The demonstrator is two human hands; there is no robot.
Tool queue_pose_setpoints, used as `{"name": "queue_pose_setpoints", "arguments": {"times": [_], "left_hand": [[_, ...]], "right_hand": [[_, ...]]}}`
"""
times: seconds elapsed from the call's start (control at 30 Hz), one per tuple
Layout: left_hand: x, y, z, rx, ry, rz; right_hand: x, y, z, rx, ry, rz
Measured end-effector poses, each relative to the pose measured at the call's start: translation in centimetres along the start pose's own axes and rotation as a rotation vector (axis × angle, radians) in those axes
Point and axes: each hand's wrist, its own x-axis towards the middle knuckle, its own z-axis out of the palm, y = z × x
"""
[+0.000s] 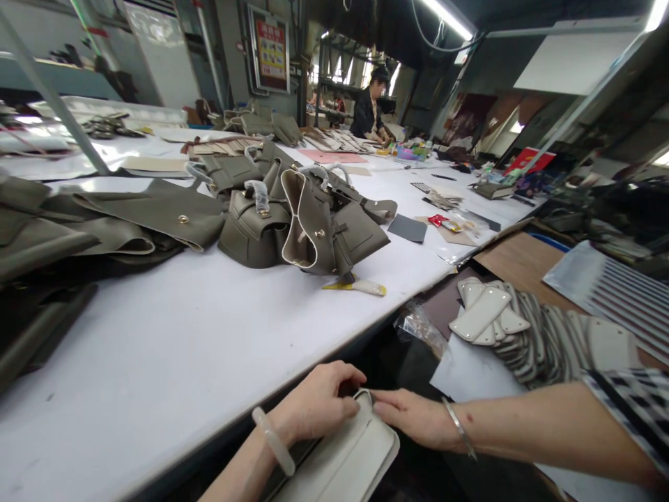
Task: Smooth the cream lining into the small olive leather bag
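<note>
A white leather bag point(339, 457) is at the bottom middle, below the edge of the worktable, with its lower part cut off by the picture. My left hand point(321, 403) is curled over its upper corner, fingers bent and the thumb pressed against the leather. From the other side, my right hand point(410, 417) pinches the same end, its fingertips close to those of the left. Whatever lies under the fingertips is hidden.
Dark olive handbags point(256, 226) and flat olive leather parts point(157, 209) lie on the white table point(209, 335). A yellow-and-white tool point(358, 286) rests before them. White leather pieces point(486, 314) are stacked at the right. Across the table stands a person point(367, 115).
</note>
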Motion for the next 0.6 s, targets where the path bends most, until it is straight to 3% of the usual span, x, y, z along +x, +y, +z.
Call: {"name": "queue_pose_setpoints", "arguments": {"times": [0.07, 0.17, 0.37, 0.47, 0.6], "left_hand": [[-2.6, 0.0, -0.4, 0.014, 0.1, -0.034], [-7.0, -0.4, -0.1, 0.076, 0.263, -0.109], [-13.9, -2.7, 3.3, 0.229, 0.576, -0.226], [-14.7, -3.3, 5.0, 0.374, 0.703, -0.234], [-12.1, -2.0, 6.9, 0.559, 0.765, -0.168]], "right_hand": [[0.1, 0.2, 0.0, -0.076, 0.008, -0.003], [0.1, 1.1, 0.4, 0.009, 0.05, 0.021], [-0.4, 1.5, 1.0, 0.278, 0.031, 0.017], [-0.4, 1.4, 0.7, 0.459, -0.025, -0.037], [2.5, 1.9, 0.5, 0.45, -0.044, -0.03]]}}
